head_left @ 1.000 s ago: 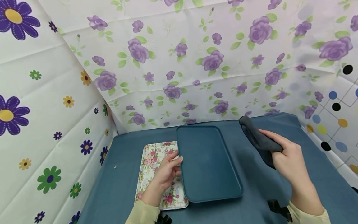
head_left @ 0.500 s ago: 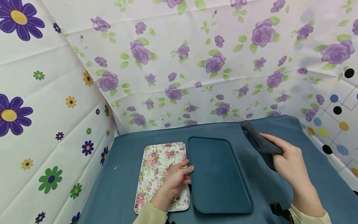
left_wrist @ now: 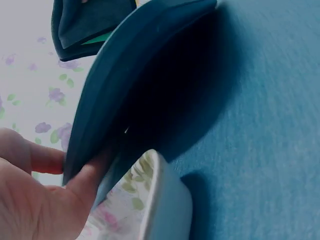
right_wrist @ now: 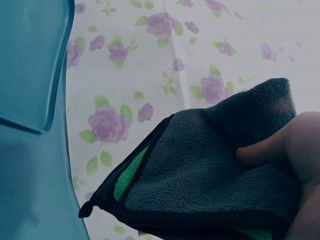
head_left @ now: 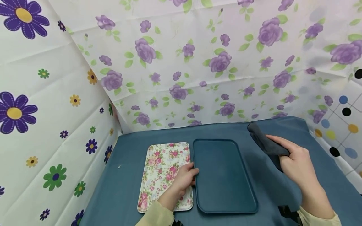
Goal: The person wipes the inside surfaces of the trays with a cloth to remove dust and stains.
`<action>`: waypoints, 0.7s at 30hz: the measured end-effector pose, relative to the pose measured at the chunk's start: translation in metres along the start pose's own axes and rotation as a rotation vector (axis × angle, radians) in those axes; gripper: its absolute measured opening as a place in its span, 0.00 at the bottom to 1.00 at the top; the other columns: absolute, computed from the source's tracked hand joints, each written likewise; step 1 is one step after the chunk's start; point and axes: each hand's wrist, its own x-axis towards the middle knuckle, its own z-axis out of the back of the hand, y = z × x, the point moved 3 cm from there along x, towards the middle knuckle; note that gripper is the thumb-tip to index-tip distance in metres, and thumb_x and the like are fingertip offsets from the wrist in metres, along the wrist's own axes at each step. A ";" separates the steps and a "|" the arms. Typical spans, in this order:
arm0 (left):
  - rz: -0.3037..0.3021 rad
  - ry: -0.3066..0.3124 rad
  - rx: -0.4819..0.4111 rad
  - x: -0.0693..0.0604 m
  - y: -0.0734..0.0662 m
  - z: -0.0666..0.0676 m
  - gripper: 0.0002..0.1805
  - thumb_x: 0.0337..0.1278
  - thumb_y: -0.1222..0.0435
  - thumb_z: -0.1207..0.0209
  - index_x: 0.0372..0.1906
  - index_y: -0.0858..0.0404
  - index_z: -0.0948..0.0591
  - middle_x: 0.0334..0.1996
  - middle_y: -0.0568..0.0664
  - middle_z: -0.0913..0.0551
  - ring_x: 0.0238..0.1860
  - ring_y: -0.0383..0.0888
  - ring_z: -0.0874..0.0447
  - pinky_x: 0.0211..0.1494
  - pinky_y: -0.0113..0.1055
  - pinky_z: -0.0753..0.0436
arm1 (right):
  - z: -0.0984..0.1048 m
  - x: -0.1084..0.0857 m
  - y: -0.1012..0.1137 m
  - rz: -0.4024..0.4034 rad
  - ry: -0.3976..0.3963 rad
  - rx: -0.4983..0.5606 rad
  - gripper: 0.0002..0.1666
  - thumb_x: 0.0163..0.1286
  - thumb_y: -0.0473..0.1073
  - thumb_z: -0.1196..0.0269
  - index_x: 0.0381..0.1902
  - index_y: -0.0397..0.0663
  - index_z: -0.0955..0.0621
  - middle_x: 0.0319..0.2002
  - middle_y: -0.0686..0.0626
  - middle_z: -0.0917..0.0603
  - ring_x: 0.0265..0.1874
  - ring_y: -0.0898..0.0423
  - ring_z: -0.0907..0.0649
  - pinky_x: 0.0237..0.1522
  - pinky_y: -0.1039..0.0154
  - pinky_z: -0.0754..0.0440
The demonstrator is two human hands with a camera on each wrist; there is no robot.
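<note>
A dark blue rectangular tray (head_left: 224, 177) lies beside a white tray with pink flowers (head_left: 161, 171). My left hand (head_left: 184, 179) pinches the blue tray's left edge between thumb and fingers, with the forearm across the floral tray. In the left wrist view that blue edge (left_wrist: 95, 110) is raised, with a dark gap under it, and the floral tray's rim (left_wrist: 152, 195) is close by. To the right, my right hand (head_left: 297, 163) holds a folded dark grey cloth (head_left: 266, 144) above the table. The right wrist view shows green lining on the cloth (right_wrist: 200, 165).
A blue cloth covers the table (head_left: 127, 175). Behind it hangs a sheet with purple roses (head_left: 220, 62), and a flower-printed sheet (head_left: 56, 125) stands on the left. On the right is a dotted sheet (head_left: 339, 125). A small white speck (head_left: 119, 166) lies at the left.
The blue tray, held by my left hand, has moved right and down off the floral tray, mostly in the first half second. My right hand keeps holding the cloth in nearly the same place.
</note>
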 end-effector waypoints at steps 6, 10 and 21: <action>-0.041 -0.015 0.193 -0.007 -0.014 -0.005 0.38 0.83 0.64 0.46 0.83 0.76 0.48 0.78 0.73 0.37 0.77 0.66 0.34 0.74 0.58 0.27 | 0.004 0.003 -0.005 -0.019 0.039 -0.053 0.46 0.64 0.18 0.50 0.73 0.58 0.18 0.67 0.34 0.18 0.56 0.32 0.19 0.36 0.60 0.32; -0.053 -0.027 0.224 -0.018 -0.015 -0.007 0.40 0.83 0.62 0.45 0.84 0.76 0.49 0.81 0.72 0.44 0.81 0.66 0.44 0.79 0.62 0.37 | 0.003 0.003 -0.008 -0.037 0.067 -0.079 0.45 0.64 0.19 0.50 0.74 0.58 0.19 0.66 0.32 0.19 0.51 0.35 0.20 0.36 0.54 0.32; -0.014 -0.046 0.169 -0.027 -0.019 -0.016 0.42 0.81 0.61 0.43 0.85 0.74 0.49 0.83 0.72 0.48 0.82 0.68 0.48 0.79 0.66 0.41 | 0.000 0.005 -0.016 -0.041 0.120 -0.088 0.44 0.66 0.21 0.50 0.75 0.56 0.20 0.67 0.30 0.20 0.46 0.37 0.21 0.33 0.54 0.29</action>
